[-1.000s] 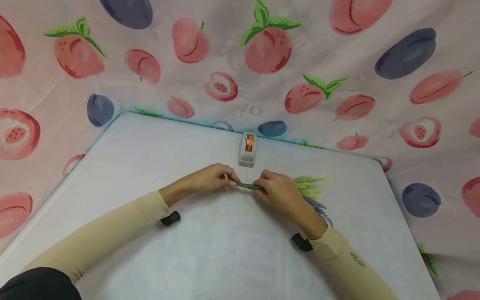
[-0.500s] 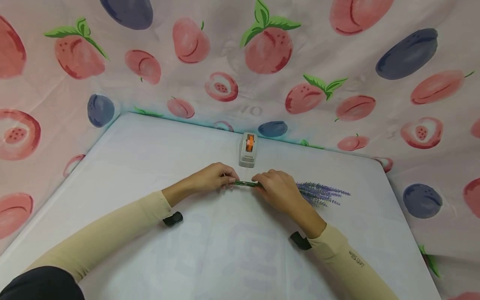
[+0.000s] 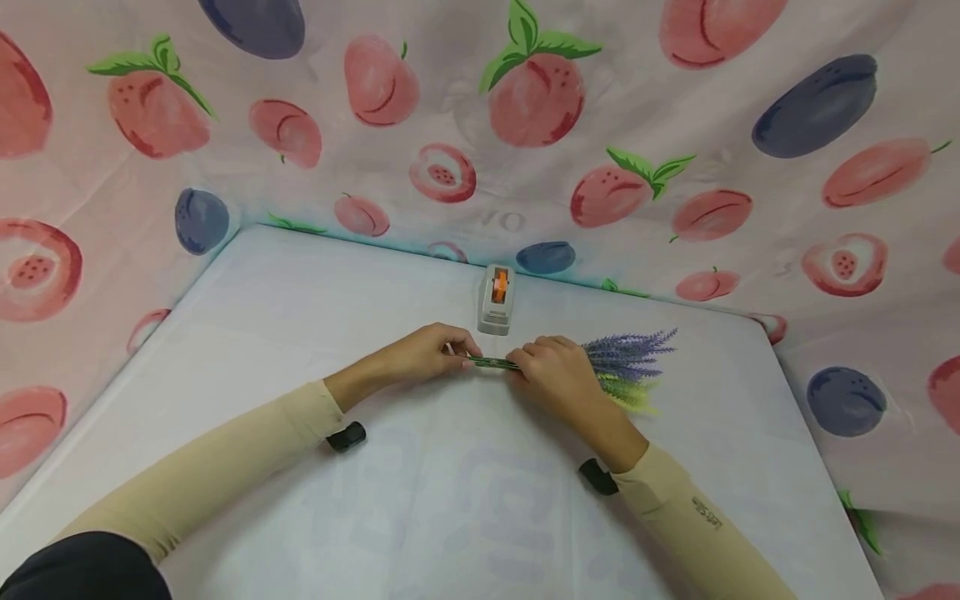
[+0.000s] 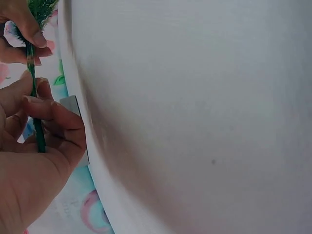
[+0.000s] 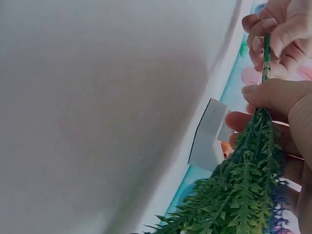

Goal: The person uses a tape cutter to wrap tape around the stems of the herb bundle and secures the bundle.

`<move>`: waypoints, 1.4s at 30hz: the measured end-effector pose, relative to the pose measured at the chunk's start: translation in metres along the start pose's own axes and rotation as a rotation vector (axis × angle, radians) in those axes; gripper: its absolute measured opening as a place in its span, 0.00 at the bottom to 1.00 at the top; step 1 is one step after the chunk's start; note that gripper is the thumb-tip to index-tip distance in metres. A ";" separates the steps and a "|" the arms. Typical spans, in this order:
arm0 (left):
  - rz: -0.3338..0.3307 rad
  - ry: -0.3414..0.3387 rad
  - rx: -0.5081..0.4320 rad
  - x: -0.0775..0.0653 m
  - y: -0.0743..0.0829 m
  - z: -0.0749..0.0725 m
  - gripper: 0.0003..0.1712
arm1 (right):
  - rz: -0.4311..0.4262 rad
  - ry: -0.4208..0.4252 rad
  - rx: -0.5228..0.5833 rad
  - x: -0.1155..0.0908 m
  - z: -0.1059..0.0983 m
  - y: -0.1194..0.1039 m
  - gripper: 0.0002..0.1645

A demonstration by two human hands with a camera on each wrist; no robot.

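A bunch of artificial lavender [image 3: 626, 357], with purple and yellow-green flower spikes, is held sideways over the white table. My left hand [image 3: 429, 353] pinches the lower end of its green stems [image 3: 493, 362] between thumb and fingers. My right hand [image 3: 558, 377] grips the stems just below the leafy part, the flowers fanning out to the right behind it. In the right wrist view, green leaves [image 5: 246, 190] spread below the palm, and a pale band [image 5: 266, 66] like tape circles the stems between the two hands. Part of the bunch is hidden by my right hand.
A grey tape dispenser [image 3: 495, 302] with an orange roll core stands just beyond the hands, near the table's back edge. The white-covered table [image 3: 450, 500] meets a fruit-printed curtain [image 3: 300, 175] at the back and sides.
The bunch has turned about its stems: yellow-green spikes were above the purple ones, then only purple showed, and now purple is above yellow-green. Both hands stay nearly in place; the tape dispenser has not moved.
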State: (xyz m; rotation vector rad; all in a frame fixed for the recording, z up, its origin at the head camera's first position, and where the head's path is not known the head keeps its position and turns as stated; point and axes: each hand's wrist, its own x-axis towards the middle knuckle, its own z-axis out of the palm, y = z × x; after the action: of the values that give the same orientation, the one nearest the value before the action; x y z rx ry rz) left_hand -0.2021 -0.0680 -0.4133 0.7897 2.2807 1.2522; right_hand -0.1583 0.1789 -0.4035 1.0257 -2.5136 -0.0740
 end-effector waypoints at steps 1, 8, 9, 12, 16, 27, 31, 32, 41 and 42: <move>0.004 0.004 0.016 0.000 0.000 0.000 0.08 | 0.002 -0.005 0.010 0.000 0.000 0.001 0.09; 0.025 0.016 0.093 0.000 -0.001 -0.003 0.11 | 0.043 -0.042 0.093 0.000 0.000 0.002 0.10; 0.025 0.015 0.093 0.000 -0.001 -0.003 0.11 | 0.050 -0.042 0.097 0.000 0.000 0.002 0.10; 0.027 0.015 0.090 0.002 -0.002 -0.003 0.12 | 0.064 -0.034 0.097 0.002 -0.001 0.002 0.09; 0.024 0.019 0.082 0.003 -0.001 -0.002 0.12 | 0.073 -0.018 0.082 0.004 -0.003 0.002 0.10; 0.011 0.027 0.002 0.007 -0.001 -0.003 0.09 | 0.076 0.007 0.043 0.004 0.005 0.003 0.14; 0.008 0.036 -0.006 0.009 -0.001 -0.004 0.09 | 0.066 0.032 0.021 0.005 0.009 0.004 0.09; 0.007 0.038 -0.006 0.009 -0.001 -0.004 0.09 | 0.067 0.034 0.019 0.005 0.009 0.004 0.08; 0.021 0.051 0.058 0.010 0.001 -0.006 0.09 | 0.114 -0.037 0.101 0.004 0.009 0.008 0.11; 0.020 0.053 0.075 0.010 0.002 -0.007 0.09 | 0.123 -0.048 0.114 0.004 0.009 0.009 0.12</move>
State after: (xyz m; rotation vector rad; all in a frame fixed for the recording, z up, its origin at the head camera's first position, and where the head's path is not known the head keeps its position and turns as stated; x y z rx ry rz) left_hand -0.2130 -0.0650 -0.4094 0.8166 2.3795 1.2160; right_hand -0.1708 0.1816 -0.4081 0.9200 -2.6441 0.0820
